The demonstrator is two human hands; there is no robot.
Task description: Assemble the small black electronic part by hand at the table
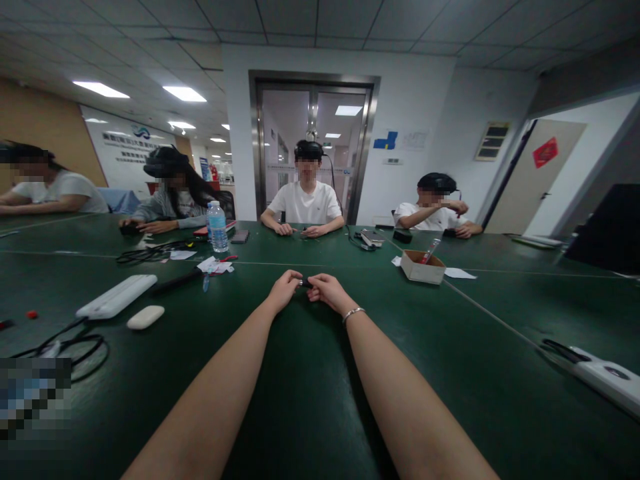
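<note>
Both arms stretch forward over the green table (310, 373), and the hands meet near its middle. A small dark object (305, 283) with a shiny metallic end sits between them, too small to name surely. My left hand (286, 291) pinches the shiny end at its left side. My right hand (329, 292), with a silver bracelet (354, 314) at the wrist, has its fingers closed round the dark end.
To the left lie a white power bank (117, 297), a white oval case (145, 317) and black cables (93, 357). A water bottle (217, 228) stands farther back. At the right are an open cardboard box (423, 268) and a white power strip (607, 380). Several people sit round the table.
</note>
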